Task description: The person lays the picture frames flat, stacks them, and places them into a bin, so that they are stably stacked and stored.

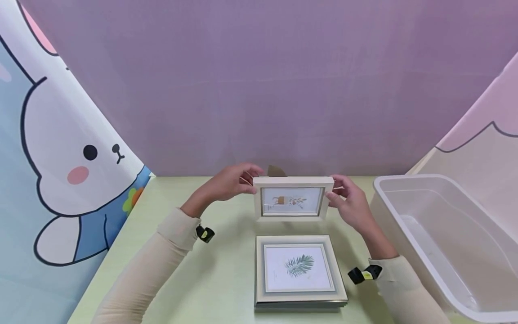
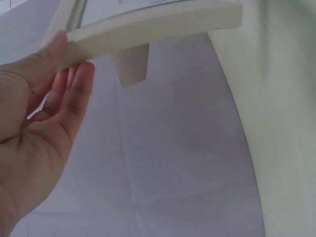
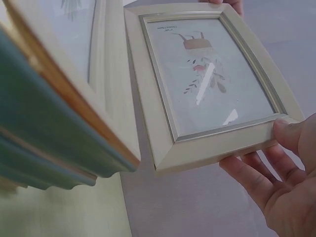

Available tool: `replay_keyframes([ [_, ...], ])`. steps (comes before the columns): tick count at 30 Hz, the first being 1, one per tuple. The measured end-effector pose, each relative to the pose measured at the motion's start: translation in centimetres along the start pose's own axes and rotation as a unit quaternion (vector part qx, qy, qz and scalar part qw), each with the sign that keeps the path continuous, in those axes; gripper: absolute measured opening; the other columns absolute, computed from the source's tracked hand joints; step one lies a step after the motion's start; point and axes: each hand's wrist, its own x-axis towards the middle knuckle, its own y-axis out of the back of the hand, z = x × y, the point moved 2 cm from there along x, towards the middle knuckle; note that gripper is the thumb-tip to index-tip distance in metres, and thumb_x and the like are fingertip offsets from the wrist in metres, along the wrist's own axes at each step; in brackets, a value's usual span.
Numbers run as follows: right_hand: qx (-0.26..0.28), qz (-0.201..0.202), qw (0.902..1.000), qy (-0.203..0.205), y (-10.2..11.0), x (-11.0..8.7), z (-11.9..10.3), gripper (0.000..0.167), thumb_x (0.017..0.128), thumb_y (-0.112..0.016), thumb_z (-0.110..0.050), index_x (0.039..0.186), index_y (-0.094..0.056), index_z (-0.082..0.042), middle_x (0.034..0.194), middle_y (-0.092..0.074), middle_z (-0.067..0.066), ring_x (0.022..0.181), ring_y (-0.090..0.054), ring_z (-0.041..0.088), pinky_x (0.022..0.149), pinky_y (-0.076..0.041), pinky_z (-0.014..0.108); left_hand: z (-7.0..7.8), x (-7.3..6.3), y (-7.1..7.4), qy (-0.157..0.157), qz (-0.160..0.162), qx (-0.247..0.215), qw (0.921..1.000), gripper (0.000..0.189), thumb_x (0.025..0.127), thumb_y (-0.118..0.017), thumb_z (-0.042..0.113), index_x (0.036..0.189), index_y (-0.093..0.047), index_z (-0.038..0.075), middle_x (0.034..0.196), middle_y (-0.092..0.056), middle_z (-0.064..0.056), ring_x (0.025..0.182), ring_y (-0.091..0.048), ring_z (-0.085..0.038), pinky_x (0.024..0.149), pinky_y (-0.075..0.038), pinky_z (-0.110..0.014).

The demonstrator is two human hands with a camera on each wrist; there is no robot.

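Note:
A cream picture frame (image 1: 293, 218) with a plant-and-pot print is held tilted up on its long side, behind a stack of frames. My left hand (image 1: 232, 182) pinches its left end, thumb in front and fingers behind. At the other end my right hand (image 1: 350, 204) grips it the same way, as the right wrist view shows with the right fingers (image 3: 252, 180) under the edge. A brown stand leg (image 1: 276, 171) sticks out behind the frame. Nearer me lies the stack of picture frames (image 1: 299, 297), the top one holding a green leaf print.
A white plastic tub (image 1: 413, 225) stands at the right of the pale green table (image 1: 226, 279). A purple cloth wall (image 1: 283, 90) rises along the table's back edge. On the left hangs a panel with a cartoon rabbit (image 1: 64, 148).

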Motion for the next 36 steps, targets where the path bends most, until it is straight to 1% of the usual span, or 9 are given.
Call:
replay_keyframes([
  [7,0.019,-0.001,0.9997,0.014,0.1,0.1,-0.3,0.040,0.091,-0.063,0.014,0.130,-0.053,0.009,0.104,-0.056,0.015,0.085,-0.064,0.000,0.068,-0.063,0.025,-0.6,0.2,0.4,0.004,-0.009,-0.054,0.9985,0.057,0.091,-0.076,0.011,0.143,-0.053,0.006,0.140,-0.060,-0.013,0.120,-0.064,-0.030,0.096,-0.058,-0.041],
  [13,0.019,-0.003,0.9996,0.023,0.2,-0.1,-0.3,0.040,0.091,-0.064,0.014,0.129,-0.055,0.008,0.101,-0.057,0.012,0.085,-0.064,0.001,0.067,-0.062,0.024,-0.9,0.4,0.5,-0.037,-0.053,-0.111,0.9917,0.077,0.088,-0.078,0.008,0.154,-0.038,0.004,0.159,-0.041,-0.017,0.140,-0.049,-0.039,0.112,-0.048,-0.050],
  [16,0.026,-0.009,0.9992,0.031,0.3,-0.1,-0.4,0.039,0.091,-0.065,0.014,0.128,-0.055,0.008,0.099,-0.057,0.006,0.085,-0.064,0.001,0.068,-0.062,0.024,-1.0,0.4,0.5,-0.060,-0.092,-0.137,0.9845,0.096,0.084,-0.083,0.026,0.160,-0.026,0.010,0.167,-0.026,-0.015,0.150,-0.035,-0.040,0.119,-0.038,-0.056],
  [20,0.036,-0.019,0.9984,0.039,0.3,-0.2,-0.6,0.038,0.091,-0.064,0.014,0.128,-0.055,0.009,0.098,-0.060,-0.004,0.085,-0.065,0.001,0.068,-0.063,0.024,-0.7,0.3,0.2,-0.069,-0.142,-0.160,0.9744,0.123,0.073,-0.085,0.055,0.165,-0.012,0.019,0.172,-0.012,-0.003,0.157,-0.020,-0.037,0.124,-0.028,-0.057],
  [22,0.041,-0.022,0.9981,0.041,0.3,-0.2,-0.8,0.038,0.091,-0.064,0.014,0.128,-0.055,0.009,0.097,-0.062,-0.010,0.085,-0.065,0.001,0.068,-0.062,0.024,-0.5,0.3,0.2,-0.072,-0.156,-0.172,0.9700,0.130,0.069,-0.085,0.062,0.165,-0.008,0.020,0.173,-0.007,0.000,0.158,-0.015,-0.036,0.125,-0.023,-0.058],
  [24,0.047,-0.023,0.9977,0.042,0.4,-0.2,-0.9,0.038,0.091,-0.063,0.014,0.128,-0.054,0.010,0.097,-0.062,-0.013,0.086,-0.065,0.000,0.068,-0.062,0.024,-0.3,0.4,0.1,-0.073,-0.157,-0.178,0.9688,0.135,0.066,-0.085,0.066,0.165,-0.006,0.019,0.173,-0.005,0.001,0.159,-0.011,-0.035,0.126,-0.019,-0.059],
  [28,0.054,-0.023,0.9973,0.045,0.5,-0.1,-1.1,0.038,0.091,-0.063,0.015,0.128,-0.054,0.010,0.097,-0.063,-0.014,0.086,-0.066,0.000,0.069,-0.062,0.024,-0.1,0.3,0.2,-0.055,-0.143,-0.177,0.9724,0.140,0.060,-0.084,0.072,0.165,-0.006,0.021,0.173,-0.001,0.001,0.159,-0.006,-0.037,0.126,-0.013,-0.062],
  [33,0.056,-0.023,0.9972,0.044,0.6,-0.1,-1.0,0.039,0.091,-0.063,0.016,0.128,-0.053,0.011,0.096,-0.064,-0.014,0.086,-0.066,0.000,0.068,-0.062,0.024,-0.4,0.2,0.2,-0.033,-0.141,-0.202,0.9687,0.141,0.057,-0.085,0.068,0.165,-0.005,0.023,0.173,0.000,-0.002,0.157,-0.013,-0.041,0.126,-0.020,-0.060],
  [36,0.058,-0.021,0.9972,0.042,0.6,-0.2,-0.9,0.039,0.091,-0.063,0.016,0.128,-0.053,0.011,0.096,-0.064,-0.015,0.086,-0.066,0.000,0.068,-0.062,0.024,-0.6,0.2,0.2,-0.025,-0.130,-0.215,0.9675,0.136,0.059,-0.086,0.066,0.165,-0.009,0.025,0.172,-0.007,-0.006,0.156,-0.020,-0.042,0.122,-0.029,-0.059],
])
